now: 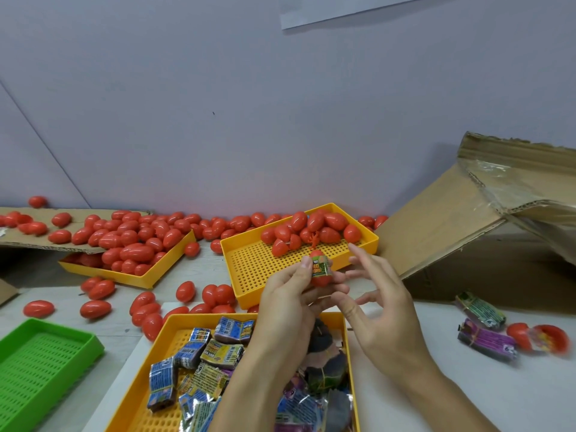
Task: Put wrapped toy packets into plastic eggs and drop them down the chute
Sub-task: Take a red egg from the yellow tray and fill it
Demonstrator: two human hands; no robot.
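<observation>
Nearest, under both wrists: yellow perforated plastic tray (162,335) of wrapped toy packets (231,329). Left hand (282,302) pinches a red plastic egg (320,269) with a green printed packet (321,265) against it. Right hand (378,302), fingers spread and loosely curled, holds nothing, just right of the egg. Beyond the hands: second yellow tray (249,260) holding red eggs. Right of the right hand: slanted cardboard chute (442,226).

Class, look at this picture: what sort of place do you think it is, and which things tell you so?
Probably a small toy-packing workbench. Heaps of identical red plastic eggs fill perforated yellow trays, another tray holds wrapped toy packets, and cut cardboard leans beside them.
</observation>
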